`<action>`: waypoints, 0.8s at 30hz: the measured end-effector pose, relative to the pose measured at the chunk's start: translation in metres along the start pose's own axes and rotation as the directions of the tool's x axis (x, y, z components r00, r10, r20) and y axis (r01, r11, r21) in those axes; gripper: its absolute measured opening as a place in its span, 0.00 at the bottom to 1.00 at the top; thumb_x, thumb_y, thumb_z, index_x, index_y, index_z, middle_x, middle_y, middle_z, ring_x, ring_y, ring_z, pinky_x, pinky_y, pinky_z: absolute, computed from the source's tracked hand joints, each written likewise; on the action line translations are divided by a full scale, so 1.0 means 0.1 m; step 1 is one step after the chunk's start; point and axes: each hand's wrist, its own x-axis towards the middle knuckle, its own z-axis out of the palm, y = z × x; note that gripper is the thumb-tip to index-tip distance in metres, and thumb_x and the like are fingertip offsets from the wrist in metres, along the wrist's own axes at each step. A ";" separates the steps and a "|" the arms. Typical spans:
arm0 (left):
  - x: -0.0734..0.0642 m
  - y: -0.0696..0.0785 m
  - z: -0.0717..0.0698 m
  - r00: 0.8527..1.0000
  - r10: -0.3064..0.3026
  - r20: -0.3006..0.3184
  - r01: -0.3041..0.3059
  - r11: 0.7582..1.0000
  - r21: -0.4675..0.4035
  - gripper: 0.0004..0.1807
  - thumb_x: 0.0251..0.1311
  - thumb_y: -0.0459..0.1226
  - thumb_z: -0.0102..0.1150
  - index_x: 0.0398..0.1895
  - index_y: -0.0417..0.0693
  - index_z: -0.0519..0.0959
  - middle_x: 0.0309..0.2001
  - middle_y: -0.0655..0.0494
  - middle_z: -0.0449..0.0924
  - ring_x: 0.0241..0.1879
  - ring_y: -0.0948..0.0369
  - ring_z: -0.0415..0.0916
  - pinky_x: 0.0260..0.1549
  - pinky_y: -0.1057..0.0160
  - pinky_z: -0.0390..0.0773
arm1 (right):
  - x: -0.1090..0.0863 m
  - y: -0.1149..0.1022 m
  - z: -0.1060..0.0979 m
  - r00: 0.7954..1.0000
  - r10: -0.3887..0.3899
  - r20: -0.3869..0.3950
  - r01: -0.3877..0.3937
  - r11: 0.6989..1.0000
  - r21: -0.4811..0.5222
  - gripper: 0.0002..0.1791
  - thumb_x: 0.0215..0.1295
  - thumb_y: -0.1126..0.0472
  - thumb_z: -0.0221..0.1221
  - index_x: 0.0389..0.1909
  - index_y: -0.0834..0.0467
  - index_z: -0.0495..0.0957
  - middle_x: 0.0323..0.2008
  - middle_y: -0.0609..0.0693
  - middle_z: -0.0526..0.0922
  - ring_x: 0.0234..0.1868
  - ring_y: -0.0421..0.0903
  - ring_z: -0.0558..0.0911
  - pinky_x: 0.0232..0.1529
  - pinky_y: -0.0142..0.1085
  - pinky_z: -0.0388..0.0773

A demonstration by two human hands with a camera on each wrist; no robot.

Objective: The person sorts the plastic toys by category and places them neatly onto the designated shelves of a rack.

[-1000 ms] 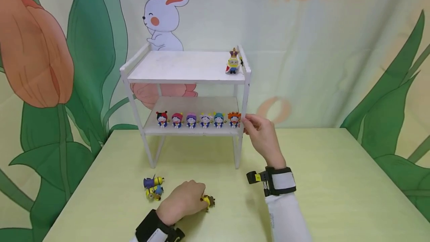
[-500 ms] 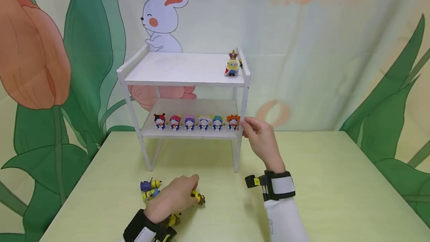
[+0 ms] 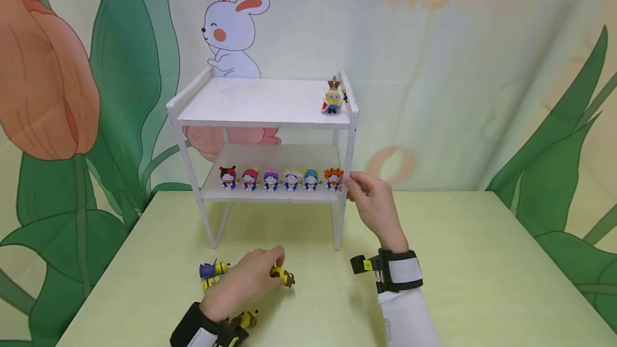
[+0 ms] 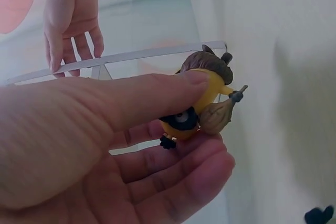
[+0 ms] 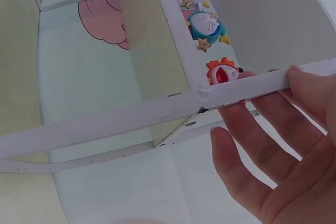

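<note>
Pinching a small yellow plastic figurine [image 4: 211,93] with brown moulded hair between thumb and fingers, the left grip [image 3: 250,276] holds it in front of the white two-tier shelf [image 3: 260,98]. In the left wrist view the figurine is tilted, with a dark piece low on its body, a bulging tan-brown piece at its side and a small dark hand; the thumb covers part of it. Whether it touches the pale yellow-green bench [image 3: 463,261] I cannot tell.

The right grip [image 3: 375,201] pinches the shelf's front right post, close to an orange-maned figure [image 3: 333,180] that ends a row of six on the lower tier; the post partly crosses that figure in the right wrist view. A crowned yellow figure [image 3: 332,99] stands at the upper tier's right end. On the bench, a purple-and-yellow figure [image 3: 212,270] lies beside a blue-and-yellow one [image 3: 211,283], partly hidden by the left grip. A yellow-and-brown figure [image 3: 248,318] lies near the left wrist's black strap [image 3: 190,325].
</note>
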 end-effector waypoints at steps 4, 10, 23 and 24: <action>-0.02 -0.02 0.00 1.000 0.019 -0.002 -0.019 1.000 0.007 0.11 0.58 0.35 0.67 0.36 0.47 0.73 0.27 0.59 0.72 0.25 0.61 0.67 0.22 0.64 0.66 | -0.01 0.01 0.01 1.000 0.012 0.005 -0.012 1.000 0.003 0.12 0.71 0.68 0.55 0.45 0.74 0.80 0.36 0.67 0.83 0.34 0.65 0.80 0.41 0.56 0.80; -0.01 -0.02 -0.03 0.998 0.053 -0.018 -0.053 0.998 0.017 0.09 0.60 0.36 0.67 0.37 0.46 0.75 0.27 0.60 0.73 0.26 0.61 0.67 0.23 0.63 0.67 | 0.00 0.05 0.01 1.000 0.017 -0.005 -0.017 1.000 0.005 0.11 0.71 0.68 0.55 0.45 0.74 0.80 0.36 0.67 0.83 0.34 0.66 0.80 0.40 0.56 0.80; 0.00 -0.02 -0.11 0.979 0.161 -0.126 -0.161 0.987 0.014 0.11 0.60 0.36 0.66 0.43 0.43 0.78 0.34 0.58 0.80 0.27 0.65 0.72 0.26 0.64 0.74 | 0.05 0.28 0.06 1.000 0.007 -0.011 -0.007 1.000 0.013 0.12 0.72 0.67 0.55 0.45 0.73 0.81 0.34 0.66 0.82 0.32 0.65 0.78 0.38 0.57 0.79; 0.00 -0.02 -0.11 0.976 0.171 -0.136 -0.171 0.985 0.007 0.10 0.60 0.35 0.66 0.43 0.43 0.78 0.34 0.57 0.81 0.28 0.65 0.73 0.28 0.65 0.75 | 0.06 0.33 0.06 1.000 0.008 -0.012 -0.008 1.000 0.010 0.12 0.72 0.67 0.55 0.45 0.72 0.81 0.34 0.66 0.82 0.32 0.65 0.78 0.37 0.56 0.79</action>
